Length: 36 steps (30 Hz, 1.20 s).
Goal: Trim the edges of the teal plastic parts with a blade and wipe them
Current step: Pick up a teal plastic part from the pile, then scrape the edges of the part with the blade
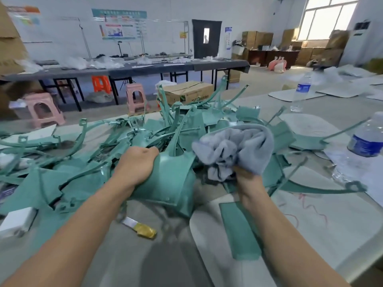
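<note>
As the left hand grips it, teal part (173, 179): a curved panel raised over the near edge of the table, its left edge inside the grip and a thin arm sticking up from its top.
Left hand (138, 165): forearm comes in from the lower left, back of the hand up, thumb near the panel's top edge.
Left grip: fingers wrapped round the panel's left edge; fingertips hidden behind it.
Right hand (247, 180): forearm comes in from the lower right, wrist straight, hand just right of the panel.
Right grip: closed round a bunched grey cloth (234, 149), which bulges up above the fist; fingers mostly covered.
Cloth vs part: beside the panel's upper right corner; cannot tell if they touch.
Pile (132, 134): loose teal panels and thin curved strips heaped behind and to the left of the held part.
Flat teal strip (239, 228): lies on the table under the right forearm.
Wrapped tool (143, 228): white and gold, on the table below the panel, untouched; cannot tell if it is the blade.
Table (124, 262): grey top, white sheets on the right.
Water bottles: one at the right edge (365, 141), one further back (301, 94).
White box (17, 222): at the near left.
</note>
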Each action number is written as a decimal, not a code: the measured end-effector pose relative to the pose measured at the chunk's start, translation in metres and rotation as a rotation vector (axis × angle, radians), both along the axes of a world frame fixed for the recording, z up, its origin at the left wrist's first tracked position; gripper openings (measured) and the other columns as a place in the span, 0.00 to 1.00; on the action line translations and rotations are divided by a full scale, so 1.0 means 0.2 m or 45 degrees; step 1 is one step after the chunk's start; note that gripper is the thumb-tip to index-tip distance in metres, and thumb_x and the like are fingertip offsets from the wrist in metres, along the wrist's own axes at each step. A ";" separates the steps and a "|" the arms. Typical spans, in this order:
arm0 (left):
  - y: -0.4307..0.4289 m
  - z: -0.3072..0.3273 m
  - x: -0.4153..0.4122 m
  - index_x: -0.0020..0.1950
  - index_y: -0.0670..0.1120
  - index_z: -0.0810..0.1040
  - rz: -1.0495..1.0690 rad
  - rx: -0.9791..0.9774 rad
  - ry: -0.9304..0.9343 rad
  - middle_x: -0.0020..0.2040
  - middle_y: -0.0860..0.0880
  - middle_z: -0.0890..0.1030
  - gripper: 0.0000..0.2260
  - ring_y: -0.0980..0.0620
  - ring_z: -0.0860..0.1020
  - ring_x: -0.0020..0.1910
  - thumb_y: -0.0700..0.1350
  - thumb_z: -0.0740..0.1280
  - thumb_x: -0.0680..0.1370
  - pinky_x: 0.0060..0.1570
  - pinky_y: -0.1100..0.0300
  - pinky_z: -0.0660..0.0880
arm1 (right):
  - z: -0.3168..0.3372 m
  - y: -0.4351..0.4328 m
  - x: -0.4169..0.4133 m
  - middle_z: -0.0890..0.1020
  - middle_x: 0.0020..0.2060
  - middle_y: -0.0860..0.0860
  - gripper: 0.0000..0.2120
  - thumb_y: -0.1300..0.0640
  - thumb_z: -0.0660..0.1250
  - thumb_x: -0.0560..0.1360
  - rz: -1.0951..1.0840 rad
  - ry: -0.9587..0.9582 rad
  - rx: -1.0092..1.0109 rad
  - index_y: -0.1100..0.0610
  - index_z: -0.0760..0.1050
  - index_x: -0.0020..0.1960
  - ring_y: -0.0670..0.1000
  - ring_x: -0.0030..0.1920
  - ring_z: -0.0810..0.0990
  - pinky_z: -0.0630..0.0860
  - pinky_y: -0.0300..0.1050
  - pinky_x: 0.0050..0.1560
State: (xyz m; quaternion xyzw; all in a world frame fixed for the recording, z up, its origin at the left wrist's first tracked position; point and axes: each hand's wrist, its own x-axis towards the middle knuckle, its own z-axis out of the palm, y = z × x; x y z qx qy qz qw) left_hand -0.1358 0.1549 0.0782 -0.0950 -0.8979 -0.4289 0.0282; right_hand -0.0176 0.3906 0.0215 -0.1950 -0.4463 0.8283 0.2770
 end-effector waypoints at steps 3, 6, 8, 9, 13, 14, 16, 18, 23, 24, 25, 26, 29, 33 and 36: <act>0.04 -0.04 0.07 0.32 0.47 0.74 0.092 0.383 -0.156 0.30 0.48 0.73 0.17 0.48 0.70 0.31 0.55 0.65 0.76 0.35 0.55 0.64 | 0.02 0.07 0.00 0.82 0.64 0.58 0.18 0.64 0.62 0.81 0.137 0.243 -0.463 0.63 0.76 0.70 0.57 0.63 0.81 0.76 0.51 0.65; 0.08 -0.13 0.15 0.30 0.48 0.63 -0.047 0.240 0.269 0.24 0.54 0.65 0.22 0.52 0.64 0.26 0.54 0.60 0.82 0.31 0.55 0.60 | 0.04 0.12 0.02 0.81 0.66 0.57 0.16 0.54 0.64 0.80 0.282 0.397 -0.596 0.57 0.81 0.64 0.59 0.66 0.80 0.73 0.55 0.68; 0.08 -0.15 0.18 0.32 0.47 0.64 -0.057 0.080 0.529 0.24 0.52 0.67 0.22 0.53 0.65 0.25 0.54 0.57 0.84 0.30 0.56 0.60 | 0.07 0.14 0.00 0.82 0.64 0.56 0.17 0.52 0.66 0.78 0.230 0.405 -0.620 0.55 0.81 0.64 0.58 0.63 0.82 0.77 0.54 0.62; 0.08 -0.15 0.19 0.33 0.48 0.66 -0.035 0.058 0.604 0.25 0.51 0.68 0.21 0.53 0.67 0.25 0.54 0.56 0.84 0.29 0.56 0.60 | 0.09 0.14 -0.01 0.83 0.64 0.57 0.17 0.53 0.67 0.78 0.218 0.406 -0.659 0.56 0.80 0.65 0.59 0.61 0.83 0.79 0.53 0.59; 0.15 -0.13 0.23 0.32 0.45 0.60 -0.012 0.392 0.462 0.26 0.54 0.62 0.22 0.55 0.60 0.27 0.49 0.59 0.84 0.29 0.59 0.57 | 0.10 0.16 -0.02 0.82 0.64 0.59 0.16 0.56 0.64 0.80 0.164 0.371 -0.669 0.60 0.81 0.65 0.60 0.63 0.83 0.79 0.54 0.62; 0.18 -0.13 0.25 0.32 0.43 0.60 -0.027 0.448 0.361 0.27 0.52 0.63 0.22 0.54 0.61 0.28 0.49 0.59 0.84 0.31 0.56 0.59 | 0.08 0.15 -0.02 0.82 0.64 0.59 0.16 0.57 0.65 0.79 0.181 0.366 -0.654 0.61 0.82 0.63 0.60 0.64 0.82 0.78 0.55 0.65; 0.26 -0.10 0.30 0.32 0.43 0.63 -0.032 0.486 0.185 0.29 0.49 0.66 0.21 0.50 0.64 0.30 0.49 0.58 0.84 0.34 0.54 0.62 | 0.03 0.11 -0.02 0.81 0.66 0.60 0.18 0.59 0.66 0.77 0.232 0.334 -0.637 0.61 0.82 0.65 0.60 0.66 0.80 0.74 0.55 0.70; 0.35 -0.05 0.34 0.33 0.42 0.68 0.024 0.517 0.099 0.30 0.47 0.71 0.22 0.48 0.68 0.32 0.52 0.58 0.83 0.36 0.52 0.66 | 0.01 0.08 -0.03 0.78 0.70 0.59 0.22 0.59 0.64 0.79 0.259 0.289 -0.641 0.61 0.74 0.73 0.59 0.71 0.75 0.67 0.56 0.76; 0.33 0.09 0.24 0.39 0.41 0.78 0.297 0.986 -0.163 0.41 0.40 0.81 0.20 0.41 0.79 0.42 0.56 0.60 0.78 0.44 0.46 0.77 | 0.15 0.11 0.01 0.87 0.46 0.55 0.14 0.56 0.73 0.74 0.336 -0.231 -0.009 0.58 0.82 0.58 0.54 0.42 0.86 0.82 0.51 0.49; 0.28 0.10 0.20 0.40 0.42 0.79 0.352 0.982 -0.158 0.42 0.40 0.82 0.19 0.40 0.80 0.42 0.56 0.61 0.78 0.45 0.45 0.78 | 0.17 0.13 0.03 0.86 0.38 0.54 0.09 0.55 0.74 0.74 0.260 -0.340 0.231 0.57 0.82 0.52 0.53 0.34 0.82 0.81 0.47 0.39; 0.21 0.12 0.16 0.39 0.44 0.78 0.402 0.952 -0.119 0.41 0.42 0.82 0.18 0.41 0.79 0.41 0.57 0.61 0.78 0.45 0.45 0.77 | 0.19 0.15 0.05 0.83 0.34 0.53 0.06 0.55 0.75 0.74 0.195 -0.366 0.443 0.56 0.81 0.48 0.53 0.31 0.79 0.77 0.44 0.33; 0.13 0.13 0.13 0.36 0.46 0.76 0.451 0.897 -0.046 0.38 0.45 0.81 0.19 0.43 0.78 0.39 0.59 0.62 0.77 0.43 0.47 0.76 | 0.22 0.15 0.07 0.81 0.32 0.52 0.06 0.54 0.75 0.73 0.175 -0.334 0.634 0.55 0.80 0.44 0.52 0.32 0.77 0.74 0.44 0.32; -0.12 0.12 0.06 0.35 0.47 0.78 0.535 0.578 0.191 0.34 0.53 0.78 0.24 0.50 0.76 0.36 0.67 0.60 0.74 0.37 0.52 0.70 | 0.32 0.07 0.09 0.80 0.28 0.49 0.20 0.38 0.74 0.61 0.225 -0.491 1.406 0.55 0.77 0.36 0.52 0.30 0.78 0.71 0.46 0.31; -0.41 0.08 0.04 0.33 0.55 0.80 0.517 0.218 0.253 0.32 0.53 0.78 0.22 0.51 0.74 0.34 0.67 0.57 0.74 0.33 0.56 0.65 | 0.34 -0.16 0.05 0.73 0.32 0.46 0.22 0.34 0.69 0.64 0.212 -1.111 2.553 0.51 0.67 0.38 0.51 0.33 0.74 0.70 0.44 0.39; -0.59 -0.03 0.12 0.34 0.51 0.79 0.559 -0.017 0.275 0.31 0.52 0.77 0.24 0.46 0.75 0.35 0.67 0.57 0.75 0.38 0.53 0.68 | 0.37 -0.28 0.11 0.73 0.38 0.46 0.08 0.50 0.67 0.72 0.312 -1.324 2.635 0.49 0.68 0.45 0.53 0.44 0.77 0.70 0.50 0.57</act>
